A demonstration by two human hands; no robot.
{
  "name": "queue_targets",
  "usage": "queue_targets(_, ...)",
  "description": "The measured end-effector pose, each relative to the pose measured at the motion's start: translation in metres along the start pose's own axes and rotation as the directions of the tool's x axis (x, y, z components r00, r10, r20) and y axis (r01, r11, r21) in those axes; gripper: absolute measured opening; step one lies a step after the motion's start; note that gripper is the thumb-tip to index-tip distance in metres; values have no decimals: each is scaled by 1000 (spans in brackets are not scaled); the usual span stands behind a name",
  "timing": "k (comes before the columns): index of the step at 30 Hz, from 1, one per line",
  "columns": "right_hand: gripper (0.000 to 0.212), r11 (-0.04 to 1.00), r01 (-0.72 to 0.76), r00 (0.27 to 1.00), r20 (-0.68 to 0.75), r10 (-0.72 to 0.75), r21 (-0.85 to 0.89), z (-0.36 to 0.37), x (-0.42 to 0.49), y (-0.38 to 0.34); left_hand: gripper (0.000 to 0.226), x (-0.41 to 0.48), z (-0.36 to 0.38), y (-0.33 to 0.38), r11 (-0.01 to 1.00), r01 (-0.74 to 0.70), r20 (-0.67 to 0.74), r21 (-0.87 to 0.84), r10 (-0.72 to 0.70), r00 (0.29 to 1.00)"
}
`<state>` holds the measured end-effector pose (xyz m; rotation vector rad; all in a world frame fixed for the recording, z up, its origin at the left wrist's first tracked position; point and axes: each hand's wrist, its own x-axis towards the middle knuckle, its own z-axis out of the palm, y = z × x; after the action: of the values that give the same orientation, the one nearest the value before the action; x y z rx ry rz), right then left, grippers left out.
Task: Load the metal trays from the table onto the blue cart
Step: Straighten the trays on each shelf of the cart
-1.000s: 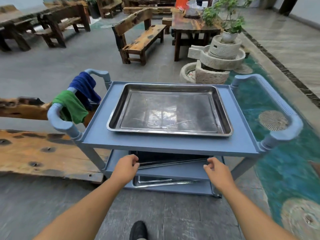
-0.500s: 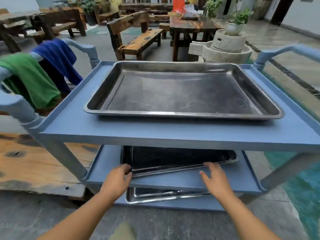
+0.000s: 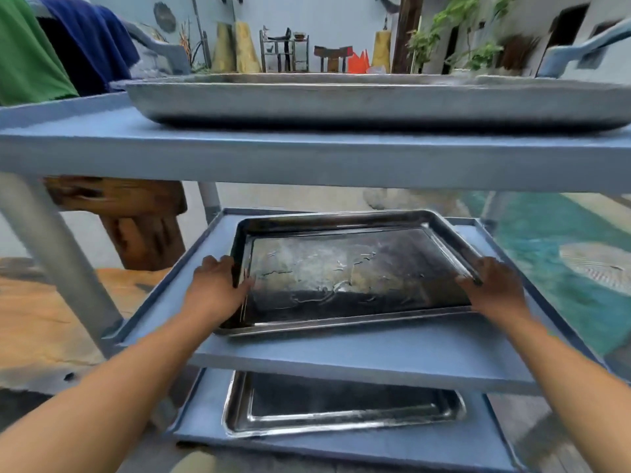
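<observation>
Three metal trays are already on the blue cart (image 3: 341, 353), one per shelf: the top tray (image 3: 375, 100) fills the upper shelf, the bottom tray (image 3: 341, 411) lies on the lowest, and the middle tray (image 3: 348, 271) sits slightly skewed on the middle shelf, between the two hands. The left hand (image 3: 215, 285) grips its left rim, thumb reaching over the edge into the pan, and the right hand (image 3: 495, 285) curls over the right rim; whether the tray rests fully on the shelf or is lifted a little cannot be told. This tray looks like thin, stiff sheet metal with a raised rolled rim, so it is probably light for its width and will not flex, but the polished surface seems slippery, and a patchy film on its floor suggests wetness or residue. The two short sides, held opposite each other as here, look like the best grip, keeping it level so it slides in square without clattering against the shelf lip. A green cloth (image 3: 27, 56) and a blue cloth (image 3: 92, 46) hang over the cart's left handle. No brand, label or readable writing shows on the trays or the cart.
</observation>
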<state>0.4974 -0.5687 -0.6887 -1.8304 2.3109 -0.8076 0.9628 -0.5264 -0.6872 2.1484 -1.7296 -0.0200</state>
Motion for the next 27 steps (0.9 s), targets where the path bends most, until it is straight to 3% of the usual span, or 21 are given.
queue_targets(5,49,999,-48,998,-52,47,-26,17,20,22,77,8,19,-4,981,193,81,-35,-189,979)
queue_targets(8,52,993,-114,988,-112,110,-35,19,27,27,54,10,24,-2,960,249,70,-130,-241,968)
queue_targets(12,53,970,-172,983,-89,158,-173,20,30,37,25,12,25,-7,970,228,23,-85,-227,974)
queue_targets(20,27,977,-168,986,-21,167,-134,23,30,48,19,18,26,-10,982,179,-10,-62,-180,984)
queue_targets(27,30,968,-197,980,-9,198,-154,17,22,50,17,30,24,-19,988,128,-32,-81,-131,991)
